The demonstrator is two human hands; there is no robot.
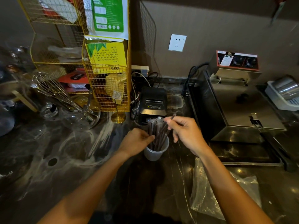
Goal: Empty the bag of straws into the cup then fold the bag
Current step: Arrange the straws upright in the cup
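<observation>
Head view of a dark marble counter [80, 143]. A translucent cup [155, 151] stands upright between the two hands, in front of a black receipt printer [153, 102]; a bundle of dark straws [156, 135], each apparently in a clear sleeve, stands in it and leans slightly right. The left hand [137, 141] closes its fingers around the bundle just above the rim, seemingly to keep the straws gathered and the light cup from tipping; the right hand [184, 130] pinches one straw [171, 119] between thumb and forefinger, its remaining fingers loosely curled, and holds that straw slanted over the cup, probably to feed it in beside the others. The clear plastic bag [205, 188] lies flat and slack on the counter to the right, partly under the right forearm, apparently empty and not yet folded; placed there it is within reach for folding. A steel fryer [234, 101] stands well to the right.
</observation>
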